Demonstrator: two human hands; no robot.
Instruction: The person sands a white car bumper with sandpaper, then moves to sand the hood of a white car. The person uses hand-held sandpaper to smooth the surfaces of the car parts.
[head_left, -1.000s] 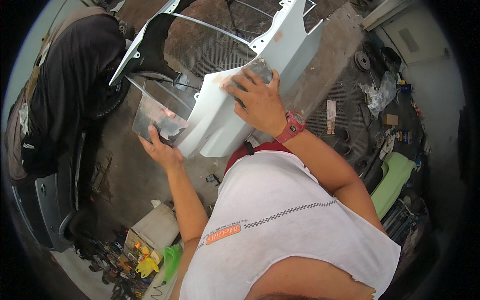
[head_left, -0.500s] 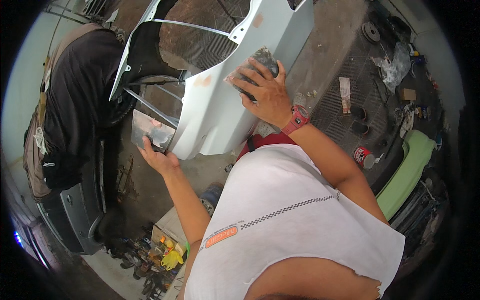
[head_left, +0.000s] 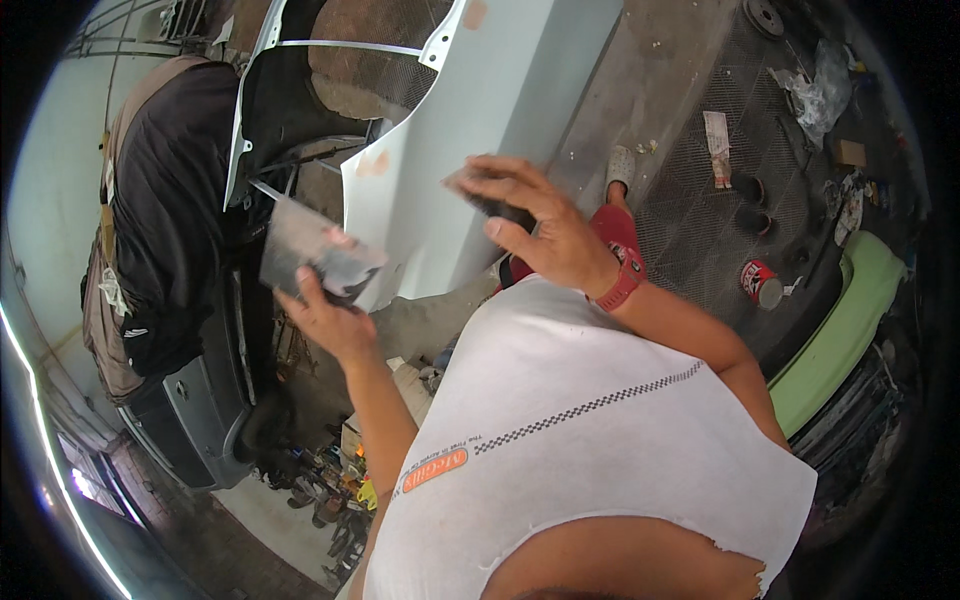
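Note:
My left hand (head_left: 335,325) grips the lower edge of a square flat plate (head_left: 300,245), grey with pinkish and dark smears, with the thumb on its face. My right hand (head_left: 555,225) hovers over a silver-white car fender (head_left: 430,200), fingers stretched over a dark flat pad (head_left: 500,208). That pad is blurred and mostly hidden under the fingers, so its exact kind does not show. Tan patches (head_left: 373,163) mark the fender beside the wheel arch. The plate's right edge overlaps the fender's near corner in view.
A draped car (head_left: 180,180) stands on the left. To the right lie a red can (head_left: 760,284), a light green curved panel (head_left: 840,330), a paper strip (head_left: 717,150) and clear plastic (head_left: 820,95). Several bottles and tools (head_left: 325,495) sit at lower left.
My right hand has moved down and toward me from the fender, with the dark pad under its fingers. My left hand has brought the plate slightly right and nearer. The view has shifted.

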